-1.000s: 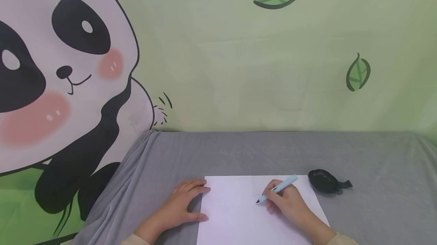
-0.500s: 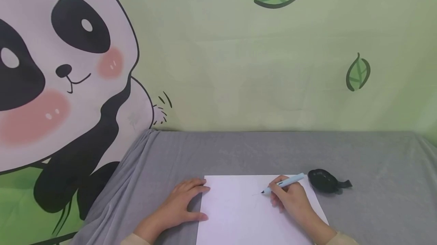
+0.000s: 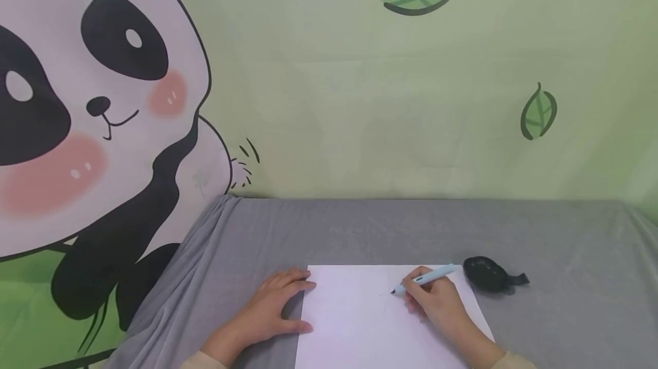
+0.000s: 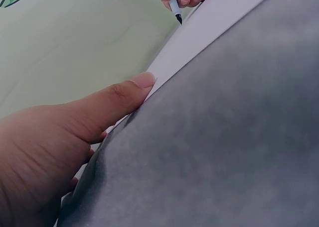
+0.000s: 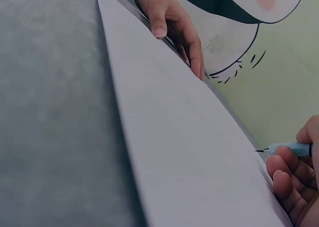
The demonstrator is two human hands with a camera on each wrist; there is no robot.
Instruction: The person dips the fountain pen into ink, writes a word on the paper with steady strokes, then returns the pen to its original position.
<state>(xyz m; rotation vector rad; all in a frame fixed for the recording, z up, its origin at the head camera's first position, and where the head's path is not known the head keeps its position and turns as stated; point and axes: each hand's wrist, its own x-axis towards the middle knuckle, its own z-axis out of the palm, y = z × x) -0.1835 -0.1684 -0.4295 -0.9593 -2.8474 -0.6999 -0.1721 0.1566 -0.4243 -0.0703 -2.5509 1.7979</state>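
A sheet of white paper (image 3: pixel 349 323) lies on the grey cloth. The right hand (image 3: pixel 437 297) pinches a light blue pen (image 3: pixel 434 273) with a dark pointed nib, its tip right at the paper's upper part. Beside the nib runs a faint short line (image 3: pixel 383 294). In the right wrist view the fingers curl under the pen (image 5: pixel 291 149). The left hand (image 3: pixel 269 306) lies at the paper's left edge, fingers spread and thumb apart. Seen from the left wrist, the thumb (image 4: pixel 117 100) rests on that edge, with the other fingers mostly hidden behind it.
Just right of the sheet's top corner sits a small black dish (image 3: pixel 485 275) with a short handle. Grey cloth (image 3: pixel 360 226) covers the table, bunched in folds at the left. Behind it hangs a green backdrop (image 3: pixel 334 100) printed with a panda and leaves.
Over the second the right hand has moved the pen tip slightly up and right, then a little back left. The left hand and the dish have stayed in place.
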